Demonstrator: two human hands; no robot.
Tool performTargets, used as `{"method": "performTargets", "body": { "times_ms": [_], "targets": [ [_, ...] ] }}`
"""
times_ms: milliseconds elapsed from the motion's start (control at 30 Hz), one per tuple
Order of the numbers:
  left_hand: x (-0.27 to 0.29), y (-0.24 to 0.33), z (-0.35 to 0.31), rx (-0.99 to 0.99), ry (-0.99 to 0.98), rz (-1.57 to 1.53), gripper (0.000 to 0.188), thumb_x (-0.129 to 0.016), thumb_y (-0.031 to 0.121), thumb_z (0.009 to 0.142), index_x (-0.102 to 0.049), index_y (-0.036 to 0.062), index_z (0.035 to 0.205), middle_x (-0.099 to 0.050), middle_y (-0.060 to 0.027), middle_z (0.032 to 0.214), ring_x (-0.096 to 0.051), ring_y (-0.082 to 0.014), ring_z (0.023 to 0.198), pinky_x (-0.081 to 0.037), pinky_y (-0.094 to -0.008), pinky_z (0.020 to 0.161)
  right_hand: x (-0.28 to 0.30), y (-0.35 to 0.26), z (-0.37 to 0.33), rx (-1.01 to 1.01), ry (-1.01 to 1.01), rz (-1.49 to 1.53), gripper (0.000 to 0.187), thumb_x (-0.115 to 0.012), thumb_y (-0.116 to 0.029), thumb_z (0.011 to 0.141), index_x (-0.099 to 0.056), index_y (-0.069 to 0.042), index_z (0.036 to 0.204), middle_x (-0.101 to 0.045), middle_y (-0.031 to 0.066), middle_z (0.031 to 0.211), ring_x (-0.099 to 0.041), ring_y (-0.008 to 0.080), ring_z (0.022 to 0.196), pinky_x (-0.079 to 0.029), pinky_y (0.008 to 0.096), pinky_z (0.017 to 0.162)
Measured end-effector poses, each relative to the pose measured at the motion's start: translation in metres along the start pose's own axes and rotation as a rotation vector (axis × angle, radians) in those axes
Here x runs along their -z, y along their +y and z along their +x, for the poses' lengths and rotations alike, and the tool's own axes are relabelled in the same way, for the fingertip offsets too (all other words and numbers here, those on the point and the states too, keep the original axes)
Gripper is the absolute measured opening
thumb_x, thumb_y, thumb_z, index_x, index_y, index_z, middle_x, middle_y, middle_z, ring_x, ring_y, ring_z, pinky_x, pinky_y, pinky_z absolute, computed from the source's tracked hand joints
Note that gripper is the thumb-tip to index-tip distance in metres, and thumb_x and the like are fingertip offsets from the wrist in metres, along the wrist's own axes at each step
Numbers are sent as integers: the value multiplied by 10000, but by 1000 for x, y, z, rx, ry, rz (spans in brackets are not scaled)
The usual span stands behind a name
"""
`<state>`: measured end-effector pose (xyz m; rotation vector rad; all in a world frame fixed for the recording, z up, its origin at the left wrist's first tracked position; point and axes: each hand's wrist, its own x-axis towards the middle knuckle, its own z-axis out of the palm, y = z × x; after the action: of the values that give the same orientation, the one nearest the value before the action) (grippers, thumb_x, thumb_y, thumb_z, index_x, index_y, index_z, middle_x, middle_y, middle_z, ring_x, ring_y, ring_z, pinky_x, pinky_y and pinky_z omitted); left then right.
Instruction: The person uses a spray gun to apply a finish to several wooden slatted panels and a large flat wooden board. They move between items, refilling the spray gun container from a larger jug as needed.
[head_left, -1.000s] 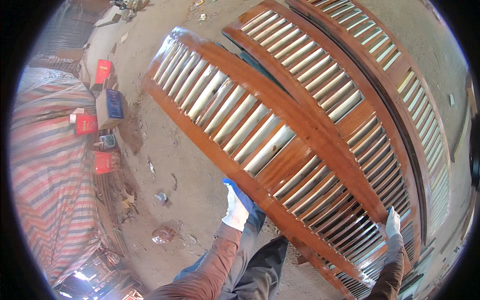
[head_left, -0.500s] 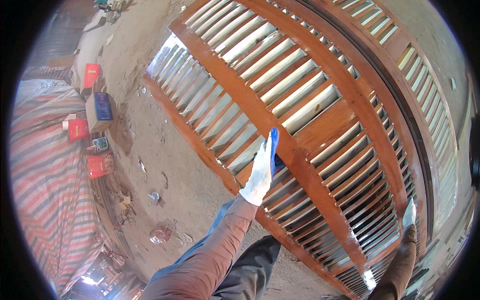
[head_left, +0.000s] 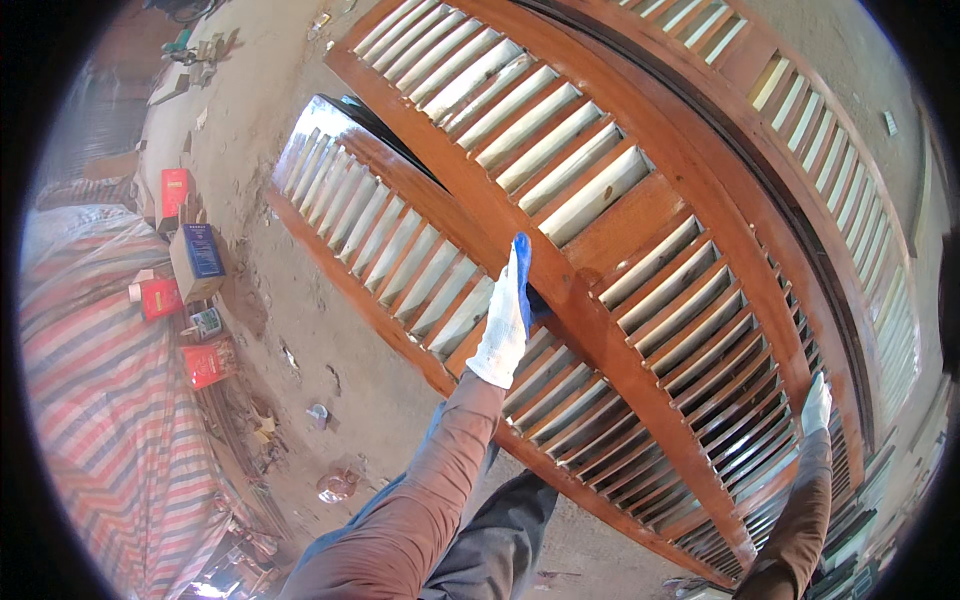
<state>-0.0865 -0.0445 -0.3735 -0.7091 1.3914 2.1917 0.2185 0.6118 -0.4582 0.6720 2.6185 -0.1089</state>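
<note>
A reddish-brown louvered wooden shutter panel [head_left: 620,220] with pale slats lies slantwise in front of me. My left hand [head_left: 503,325], in a white glove with blue coating, is closed round its near-left rail, its fingers partly hidden by the wood. At the panel's right side, my right hand [head_left: 817,405], gloved as well, grips the opposite rail; its fingertips are hard to see. Under the held panel lies a second louvered panel [head_left: 400,335], partly covered. A dark gap shows between the two at the far left end.
Another louvered panel [head_left: 745,62] stands beyond a dark strip at the right. On the dirt floor at left are a blue-and-tan box [head_left: 203,250], red packages [head_left: 208,362], a can [head_left: 206,322] and litter. A striped tarp [head_left: 110,400] covers something at far left.
The held panel has come away from the lower one at its far left end, opening a dark gap and baring the lower panel's rail. Both hands moved slightly with it, still gripping.
</note>
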Motion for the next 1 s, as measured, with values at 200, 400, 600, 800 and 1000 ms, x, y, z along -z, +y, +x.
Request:
{"method": "performTargets", "body": {
  "times_ms": [200, 400, 600, 800, 1000],
  "targets": [
    [-5, 10, -5, 60, 30, 19, 894, -552, 677, 953, -268, 132, 1602, -409, -102, 1559, -493, -272, 1364, -456, -438, 1095, 1, -7, -6, 6, -82, -116, 433, -374, -202, 1077, -433, -7, 1459, -619, 237, 1300, -604, 407, 1149, -481, 486, 973],
    [-21, 7, 9, 84, 20, -41, 847, -539, 695, 949, -348, 144, 1563, -470, -80, 1520, -518, -292, 1339, -469, -489, 1066, 24, -42, -12, -441, -37, 442, 638, -332, -467, 1090, -587, 80, 1299, -653, 247, 1286, -589, 361, 1238, -453, 448, 1027],
    [-12, 17, 24, 103, 35, -87, 681, -516, 628, 978, -477, 157, 1468, -547, -117, 1428, -539, -321, 1298, -432, -524, 1087, 110, -112, -22, -231, 469, 156, 467, -505, -394, 1045, -663, 5, 1229, -671, 294, 1155, -653, 441, 1046, -496, 469, 971],
    [47, 18, 33, -36, 51, 119, 651, -532, 598, 979, -494, 157, 1456, -537, -113, 1448, -541, -315, 1292, -461, -500, 1065, 221, -100, -89, -131, 883, 479, 406, -577, -310, 1045, -570, -27, 1336, -616, 56, 1073, -580, 110, 949, -511, 281, 828],
    [80, -3, 76, -124, -79, 324, 563, -536, 437, 1024, -420, 74, 1438, -519, -129, 1411, -545, -285, 1235, -477, -459, 1015, 2, -137, -367, -1284, 826, 1426, 562, -562, -504, 1026, -467, -55, 1350, -610, 94, 992, -627, 203, 791, -555, 383, 663]
  ]
}}
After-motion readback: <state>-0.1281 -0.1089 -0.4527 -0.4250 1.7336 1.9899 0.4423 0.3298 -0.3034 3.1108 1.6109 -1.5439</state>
